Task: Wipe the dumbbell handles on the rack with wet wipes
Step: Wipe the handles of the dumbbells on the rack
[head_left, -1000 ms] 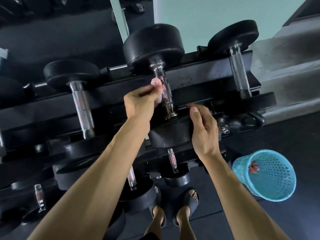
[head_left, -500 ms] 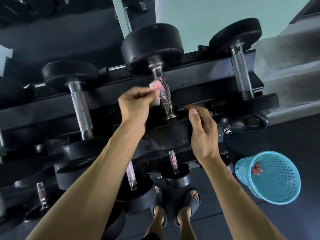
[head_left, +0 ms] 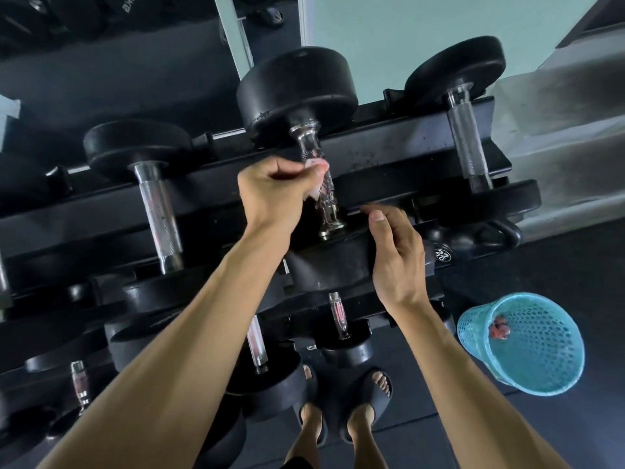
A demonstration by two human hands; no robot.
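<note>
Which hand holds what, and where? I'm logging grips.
Left hand pinches a white wet wipe against the middle dumbbell's chrome handle; right hand grips its near black head.

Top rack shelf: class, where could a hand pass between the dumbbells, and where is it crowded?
Free: the gap between the left dumbbell and the middle dumbbell, and between the middle and right dumbbell. Crowded: at the middle handle, where the left hand holds the wet wipe and the right hand grips the near head.
</note>
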